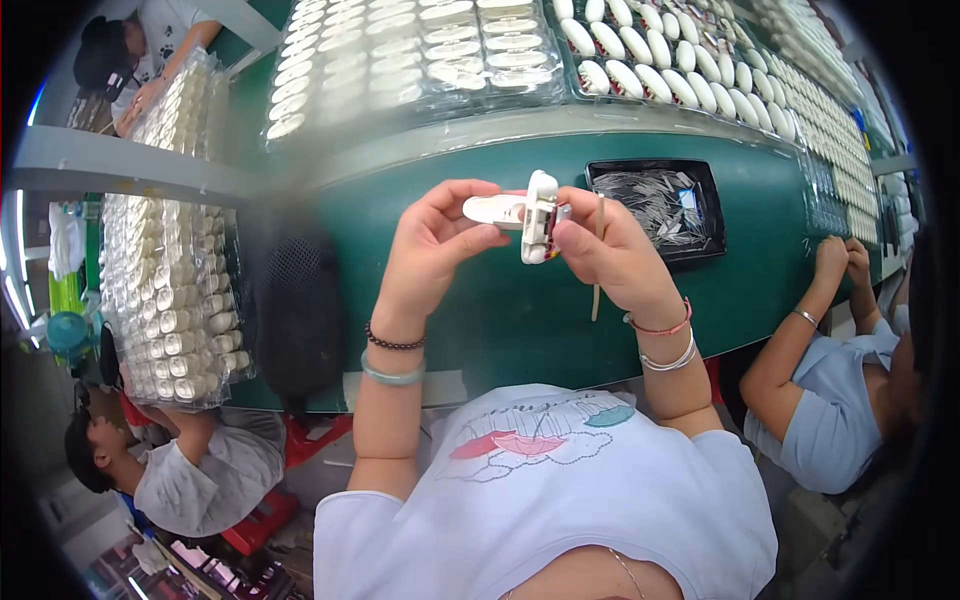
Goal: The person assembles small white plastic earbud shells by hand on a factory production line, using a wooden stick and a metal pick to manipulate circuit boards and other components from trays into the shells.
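My left hand (pixel 425 245) pinches a white oval plastic cover (pixel 492 209) between thumb and fingers. Upright beside it, my right hand (pixel 625 255) grips a white plastic housing (pixel 540 215) whose open side shows inner parts and a bit of red and yellow wire. The cover's right end meets or overlaps the housing; whether they are joined I cannot tell. A thin pale stick (pixel 597 303) runs down from between the right fingers. Both hands are above the green table (pixel 480 310).
A black tray (pixel 722 225) of small clear pieces lies right of my hands. Clear trays of white shells (pixel 450 50) and wired shells (pixel 670 60) line the far side. At left stand stacked trays (pixel 165 310) and a dark mesh-topped object (pixel 297 310). Co-workers sit on both sides.
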